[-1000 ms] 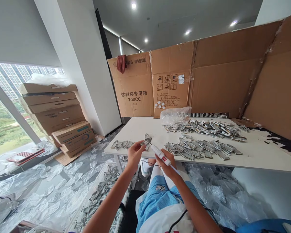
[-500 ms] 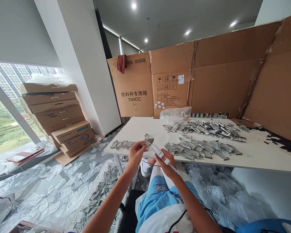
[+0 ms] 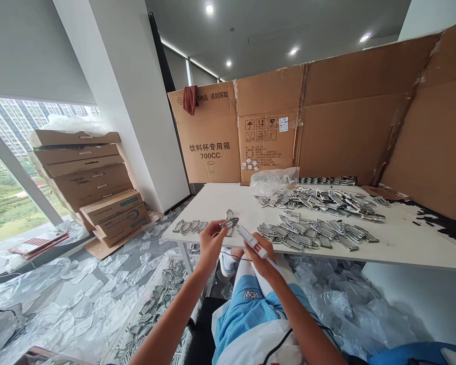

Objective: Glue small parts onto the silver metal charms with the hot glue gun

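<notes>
Pinched in the fingers of my left hand (image 3: pixel 212 242) is a small grey metal piece (image 3: pixel 228 222), held above the table's front edge. My right hand (image 3: pixel 263 254) is wrapped round a white pen-like tool (image 3: pixel 252 241) with a red part and a cable. The tool's tip points at the metal piece, close to it; whether they touch is too small to tell. Just behind, another grey piece (image 3: pixel 229 213) lies on the white table (image 3: pixel 216 199). A row of similar pieces (image 3: pixel 190 226) is left of my left hand, and a pile of them (image 3: pixel 315 231) lies right of the tool.
A second pile (image 3: pixel 327 200) and a clear plastic bag (image 3: pixel 274 180) are farther back. Cardboard sheets (image 3: pixel 342 121) stand behind the table. Black pieces (image 3: pixel 441 225) lie at the right. Below left is a crate of metal pieces (image 3: pixel 152 314); stacked boxes (image 3: pixel 95 177) stand beyond.
My left fingers have turned the metal piece, which now shows its oval outline, and have shifted slightly left. My right hand and the tool have hardly moved.
</notes>
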Motion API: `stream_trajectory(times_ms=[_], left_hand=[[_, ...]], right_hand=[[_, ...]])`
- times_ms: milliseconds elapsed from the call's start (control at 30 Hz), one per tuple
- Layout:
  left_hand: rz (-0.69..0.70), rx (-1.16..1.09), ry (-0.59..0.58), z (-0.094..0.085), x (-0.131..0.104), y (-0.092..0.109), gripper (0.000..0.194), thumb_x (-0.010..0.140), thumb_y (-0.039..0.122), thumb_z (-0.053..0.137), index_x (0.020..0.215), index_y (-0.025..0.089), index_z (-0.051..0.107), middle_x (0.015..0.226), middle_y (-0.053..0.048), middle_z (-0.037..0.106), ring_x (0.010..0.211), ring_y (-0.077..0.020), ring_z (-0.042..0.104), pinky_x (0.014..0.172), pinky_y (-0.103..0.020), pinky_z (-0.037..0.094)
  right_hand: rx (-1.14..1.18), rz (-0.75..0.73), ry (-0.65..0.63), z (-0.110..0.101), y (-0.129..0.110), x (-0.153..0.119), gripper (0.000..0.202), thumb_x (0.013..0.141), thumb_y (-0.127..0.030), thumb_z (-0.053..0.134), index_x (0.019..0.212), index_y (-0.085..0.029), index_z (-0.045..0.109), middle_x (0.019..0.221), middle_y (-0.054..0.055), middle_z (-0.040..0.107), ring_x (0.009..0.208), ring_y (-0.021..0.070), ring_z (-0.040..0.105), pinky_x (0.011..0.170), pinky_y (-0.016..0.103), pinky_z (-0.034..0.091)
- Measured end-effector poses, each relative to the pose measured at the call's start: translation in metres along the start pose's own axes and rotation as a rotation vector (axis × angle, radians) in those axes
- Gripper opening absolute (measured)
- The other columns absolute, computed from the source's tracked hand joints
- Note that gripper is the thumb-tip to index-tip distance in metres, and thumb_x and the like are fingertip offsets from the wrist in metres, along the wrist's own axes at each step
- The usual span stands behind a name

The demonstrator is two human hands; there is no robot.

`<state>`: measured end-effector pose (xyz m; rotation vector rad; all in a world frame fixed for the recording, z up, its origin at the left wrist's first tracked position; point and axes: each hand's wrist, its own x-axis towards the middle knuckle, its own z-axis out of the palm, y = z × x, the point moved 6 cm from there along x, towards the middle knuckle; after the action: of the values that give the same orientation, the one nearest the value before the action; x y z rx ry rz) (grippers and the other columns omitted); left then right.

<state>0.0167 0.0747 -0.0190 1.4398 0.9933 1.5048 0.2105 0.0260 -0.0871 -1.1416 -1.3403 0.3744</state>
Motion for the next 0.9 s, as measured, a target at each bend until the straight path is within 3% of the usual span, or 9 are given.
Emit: stream_trajectory(times_ms=[367,900], left_hand=[[0.016,-0.009,0.011,0.0023,-0.0012,-0.0005,0.032,0.081,0.042,0.091,0.102,0.020,0.085,0.088,-0.007,0.081,0.083,-0.0207,0.072,0.081,-0.033,0.055],[-0.025,-0.031,0.017,0.0027,-0.0050,0.0039,0.029,0.079,0.039,0.091,0.101,0.021,0.084,0.089,-0.006,0.082,0.085,-0.0214,0.074,0.083,-0.033,0.057]], right_hand=[[-0.067,-0.055,-0.001,0.0014,0.0014,0.0022,0.051,0.112,-0.060,0.056,0.074,-0.030,0.039,0.076,-0.001,0.048,0.071,0.0224,0.051,0.068,0.039,0.039],[-0.071,-0.034,-0.028,0.0002,-0.0022,0.0020,0.050,0.109,-0.061,0.056,0.074,-0.030,0.039,0.072,-0.002,0.051,0.066,0.0216,0.051,0.066,0.038,0.036]])
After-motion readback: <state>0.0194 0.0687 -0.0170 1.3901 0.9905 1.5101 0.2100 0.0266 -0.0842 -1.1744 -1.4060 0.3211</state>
